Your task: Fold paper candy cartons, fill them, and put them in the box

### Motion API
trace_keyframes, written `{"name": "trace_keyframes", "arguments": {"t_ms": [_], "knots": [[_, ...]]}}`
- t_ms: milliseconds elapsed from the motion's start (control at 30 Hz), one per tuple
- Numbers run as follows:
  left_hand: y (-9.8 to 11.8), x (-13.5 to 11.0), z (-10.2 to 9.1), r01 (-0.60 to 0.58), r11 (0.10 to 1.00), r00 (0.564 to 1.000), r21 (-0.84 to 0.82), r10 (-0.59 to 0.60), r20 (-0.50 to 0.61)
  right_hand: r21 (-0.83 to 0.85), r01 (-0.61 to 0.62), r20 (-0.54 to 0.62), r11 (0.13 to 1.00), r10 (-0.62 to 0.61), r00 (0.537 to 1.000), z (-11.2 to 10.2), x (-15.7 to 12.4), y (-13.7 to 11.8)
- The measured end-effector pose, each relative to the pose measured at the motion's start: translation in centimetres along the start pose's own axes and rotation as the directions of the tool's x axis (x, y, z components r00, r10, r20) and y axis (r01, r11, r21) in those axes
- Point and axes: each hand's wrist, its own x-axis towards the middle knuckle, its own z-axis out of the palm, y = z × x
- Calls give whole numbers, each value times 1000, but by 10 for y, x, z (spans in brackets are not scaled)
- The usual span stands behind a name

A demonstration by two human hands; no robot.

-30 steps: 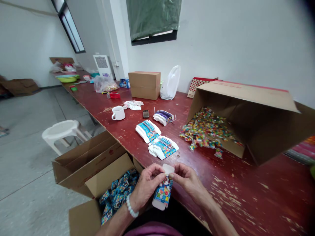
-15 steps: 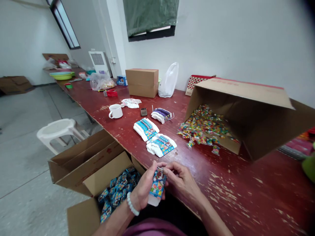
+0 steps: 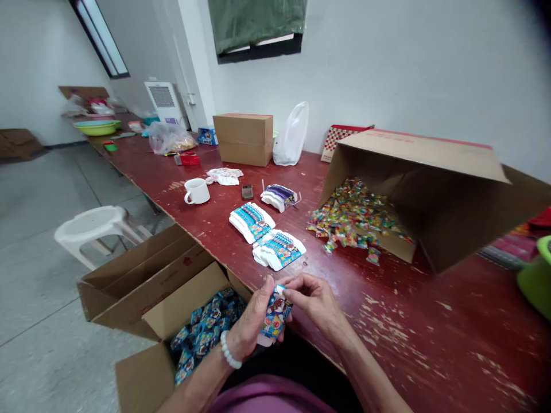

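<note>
A small blue printed candy box (image 3: 274,315) is held over my lap, at the table's front edge. My left hand (image 3: 253,315) grips it from the left, with a bead bracelet on the wrist. At its top end, the thumb and fingers of my right hand (image 3: 312,298) pinch the white flap. A white flap shows at the box's lower end too. Just beyond my hands lie two fanned stacks of flat blue cartons (image 3: 279,250). An open carton (image 3: 206,327) full of filled blue boxes stands below, to my left.
Wrapped candies (image 3: 355,215) spill from a large cardboard box (image 3: 430,149) lying on its side at right. A white mug (image 3: 197,191), a phone (image 3: 247,191) and purple flat cartons (image 3: 279,197) are on the red table (image 3: 387,321). A white stool (image 3: 92,226) stands left.
The top flap of the candy box now shows white under my right fingers, and the box is tilted a little differently. The whole view has shifted slightly.
</note>
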Motion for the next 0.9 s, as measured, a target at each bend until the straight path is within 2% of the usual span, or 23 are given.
{"name": "trace_keyframes", "arguments": {"t_ms": [133, 233, 300, 367, 433, 467, 500, 533, 633, 700, 800, 900], "knots": [[-3, 0, -1, 62, 997, 997, -43, -64, -35, -247, 132, 124, 960, -104, 987, -8, -7, 6], [-5, 2, 0, 90, 985, 994, -150, -99, -55, -444, 310, 201, 841, -243, 949, -9, -15, 7], [-5, 4, 0, 80, 978, 994, -193, -92, -51, -523, 362, 215, 772, -292, 932, -12, -15, 11], [-4, 6, -1, 54, 977, 997, -205, -65, -47, -588, 348, 204, 730, -282, 937, -22, -5, 15], [-5, 6, -2, 9, 976, 997, -217, -26, -76, -699, 285, 140, 655, -265, 954, -42, 15, 16], [-5, 5, -2, -12, 975, 994, -223, -12, -107, -777, 228, 84, 587, -262, 961, -56, 29, 16], [-7, 4, -1, -26, 974, 990, -226, -7, -142, -859, 128, -36, 496, -308, 951, -70, 43, 15], [-9, 2, -1, -25, 973, 985, -230, -15, -171, -883, 58, -122, 466, -347, 930, -85, 57, 13], [-22, -7, 0, 52, 963, 977, -266, -104, -184, -891, -70, -260, 448, -377, 889, -121, 89, 14], [-33, -13, -2, 104, 947, 976, -304, -156, -153, -880, -105, -296, 462, -364, 883, -135, 95, 21], [-46, -23, -13, 166, 933, 979, -319, -194, -60, -845, -111, -328, 523, -344, 880, -143, 89, 33], [-51, -30, -33, 260, 926, 965, -273, -263, 27, -772, -100, -376, 628, -324, 868, -149, 75, 36]]}}
